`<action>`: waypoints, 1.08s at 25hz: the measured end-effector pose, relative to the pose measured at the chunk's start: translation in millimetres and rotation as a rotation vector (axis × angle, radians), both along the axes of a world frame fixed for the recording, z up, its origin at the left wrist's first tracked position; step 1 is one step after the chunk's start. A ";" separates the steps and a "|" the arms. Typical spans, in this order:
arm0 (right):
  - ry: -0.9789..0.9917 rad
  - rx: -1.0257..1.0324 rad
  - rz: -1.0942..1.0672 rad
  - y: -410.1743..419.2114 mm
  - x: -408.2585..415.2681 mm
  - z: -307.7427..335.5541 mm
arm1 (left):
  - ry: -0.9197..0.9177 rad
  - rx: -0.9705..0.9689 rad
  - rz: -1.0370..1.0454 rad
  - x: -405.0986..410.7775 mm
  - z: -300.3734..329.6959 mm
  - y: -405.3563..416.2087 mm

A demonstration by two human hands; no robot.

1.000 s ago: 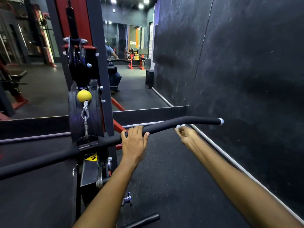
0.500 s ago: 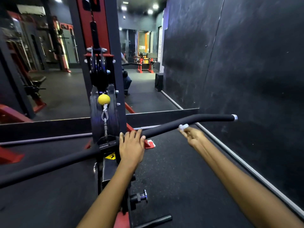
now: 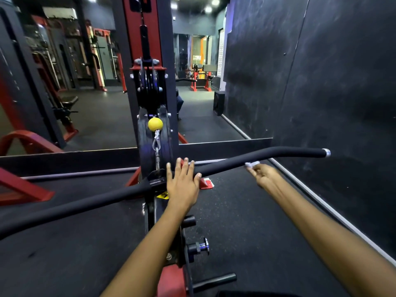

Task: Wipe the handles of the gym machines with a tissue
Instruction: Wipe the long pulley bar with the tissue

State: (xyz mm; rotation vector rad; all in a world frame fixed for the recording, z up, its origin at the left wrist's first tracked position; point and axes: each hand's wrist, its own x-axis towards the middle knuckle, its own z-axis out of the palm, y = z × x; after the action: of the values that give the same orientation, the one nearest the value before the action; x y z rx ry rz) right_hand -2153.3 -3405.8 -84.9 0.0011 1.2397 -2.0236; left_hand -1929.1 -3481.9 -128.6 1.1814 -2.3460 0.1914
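Head view: wiping the bar (image 3: pixel 235 161) midway.
Left hand (image 3: pixel 183 185) rests flat, fingers straight; right hand (image 3: pixel 264 175) pinches tissue (image 3: pixel 251 164) below it; its chrome-capped end likely remains.

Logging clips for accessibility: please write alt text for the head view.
A person's right hand pinches a white tissue just under a long black padded bar, while the left hand rests on its middle beside a yellow ball.

Dim gym interior, main light from ceiling spots (image 3: pixel 208 7) top centre, mild glare there, dark matte wall (image 3: pixel 321 82) swallowing detail, slight motion blur throughout, wide-angle bending at edges, far background soft
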 end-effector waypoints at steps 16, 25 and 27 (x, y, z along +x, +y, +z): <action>-0.061 -0.042 -0.009 -18.1 72.9 -12.9 | 0.017 0.068 -0.075 26.5 -9.9 -9.6; -0.108 -0.043 0.082 -30.0 91.1 -27.8 | 0.267 -0.090 0.113 43.2 -18.7 -33.6; -0.130 -0.026 0.198 -32.9 105.4 -32.2 | 0.252 -0.110 0.110 41.9 -20.4 -35.6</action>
State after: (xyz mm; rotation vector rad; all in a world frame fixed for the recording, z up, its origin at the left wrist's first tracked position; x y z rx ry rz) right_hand -2047.9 -3438.6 -117.0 -0.0030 1.0878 -1.8383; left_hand -1887.2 -3517.5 -149.0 1.2067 -2.0297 0.1945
